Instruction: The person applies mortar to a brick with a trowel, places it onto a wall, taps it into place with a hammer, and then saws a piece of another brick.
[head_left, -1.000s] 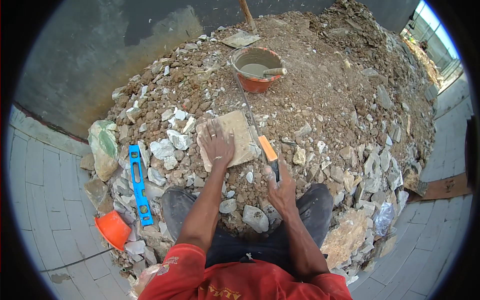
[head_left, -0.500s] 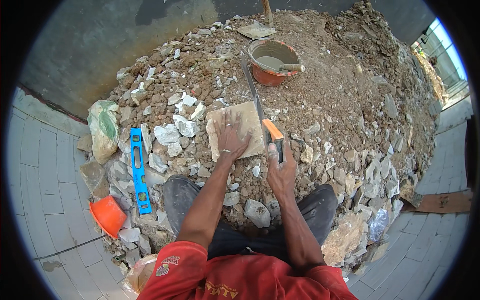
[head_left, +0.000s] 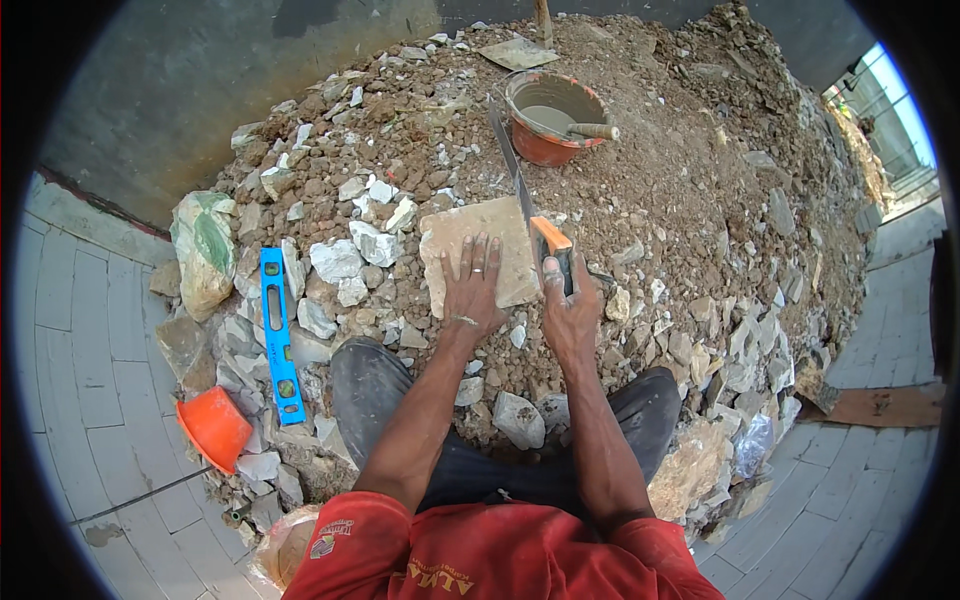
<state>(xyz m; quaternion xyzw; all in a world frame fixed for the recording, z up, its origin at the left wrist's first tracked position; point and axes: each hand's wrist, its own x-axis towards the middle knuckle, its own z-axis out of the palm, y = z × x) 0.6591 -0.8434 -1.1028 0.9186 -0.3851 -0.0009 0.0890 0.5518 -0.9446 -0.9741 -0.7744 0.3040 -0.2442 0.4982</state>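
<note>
A flat, pale tan slab (head_left: 478,222) with rough edges lies on the rubble in front of me. Flat on its near part rests my left hand (head_left: 473,292), fingers stretched out and gripping nothing. My right hand (head_left: 572,318) is wrapped round the black and orange handle of a hand saw (head_left: 510,158), thumb on top. The saw's long blade points away from me and runs along the slab's right edge. Whether the teeth have cut into the slab cannot be made out.
Beyond the saw stands an orange bucket (head_left: 545,150) of grey mortar, with a tool handle (head_left: 594,131) over its rim. A blue spirit level (head_left: 279,335), an orange tub (head_left: 215,430) and a filled sack (head_left: 203,258) lie left. Loose stones surround my knees.
My left hand has slid back toward the slab's near edge, its fingers closer together. The saw handle and my right hand sit slightly farther forward. The whole view has shifted a little.
</note>
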